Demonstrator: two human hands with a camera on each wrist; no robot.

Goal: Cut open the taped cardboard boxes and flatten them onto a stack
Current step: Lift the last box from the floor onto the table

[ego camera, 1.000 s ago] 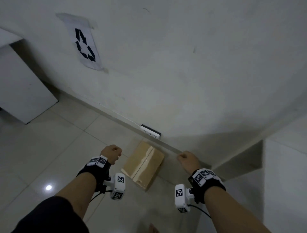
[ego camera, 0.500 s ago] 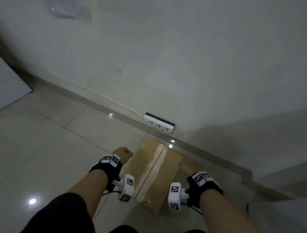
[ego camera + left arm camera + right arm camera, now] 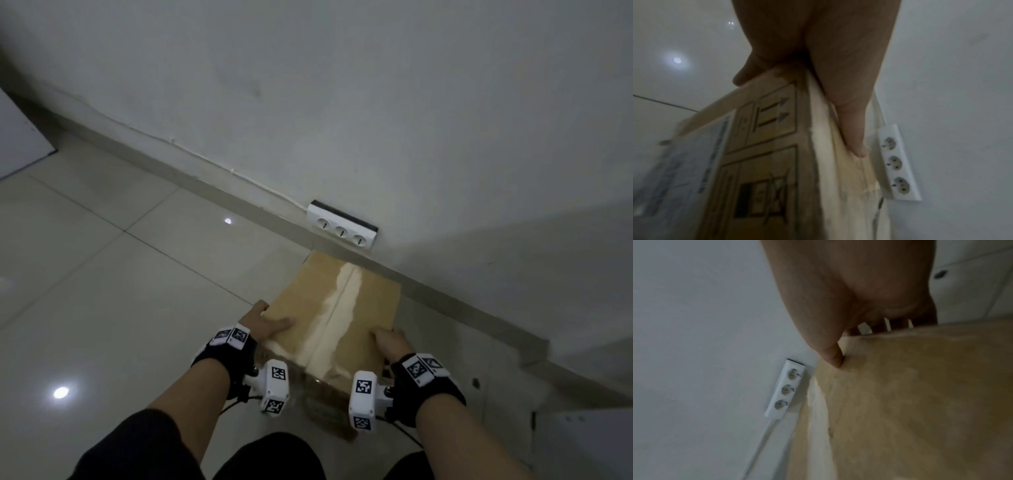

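Box (image 3: 329,308) on floor (image 3: 102,291) between left hand (image 3: 263,323) and right hand (image 3: 388,342); power strip (image 3: 342,231) beyond, against wall (image 3: 376,102).

Brown corrugated cardboard box (image 3: 363,308): tan faces, one pale glossy tape strip (image 3: 337,301) along the centre seam. Side panel (image 3: 766,146) carries black line-drawn handling symbols, arrows, and a pale blue-grey label. White three-socket power strip (image 3: 342,230), black top edge. Wall (image 3: 342,85) grey-white. Glossy off-white floor tiles (image 3: 85,291), dark grout lines. Black wrist straps (image 3: 236,356) with white square tags in black-and-white check patterns.
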